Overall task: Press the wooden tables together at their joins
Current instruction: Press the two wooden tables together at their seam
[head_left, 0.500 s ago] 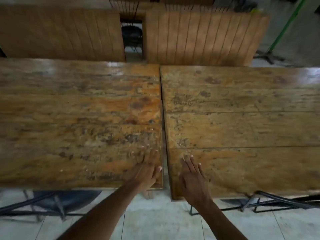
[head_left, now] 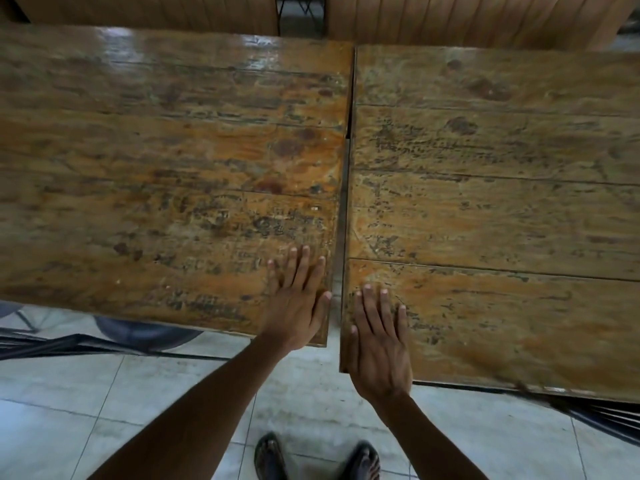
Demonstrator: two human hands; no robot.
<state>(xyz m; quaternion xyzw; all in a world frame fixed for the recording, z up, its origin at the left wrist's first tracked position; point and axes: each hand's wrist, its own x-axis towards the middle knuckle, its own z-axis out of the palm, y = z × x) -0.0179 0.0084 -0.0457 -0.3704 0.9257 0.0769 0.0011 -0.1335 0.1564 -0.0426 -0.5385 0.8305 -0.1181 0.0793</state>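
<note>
Two worn wooden tables stand side by side. The left table (head_left: 156, 174) and the right table (head_left: 502, 202) are parted by a narrow gap (head_left: 343, 216) that is tight at the far end and wider toward me. My left hand (head_left: 299, 299) lies flat, fingers spread, on the left table's near right corner. My right hand (head_left: 379, 341) lies flat on the right table's near left corner, its thumb at the edge by the gap. Neither hand holds anything.
Pale tiled floor (head_left: 166, 393) lies below the near edges, with my two sandalled feet (head_left: 315, 460) on it. Dark metal table frames (head_left: 69, 341) show under both tops. Upright wooden panels (head_left: 467, 19) stand behind the tables, with a dark opening between them.
The view has dropped lower and closer, so my feet now show. Both hands stay flat at the near corners; the gap between the tables looks about the same.
</note>
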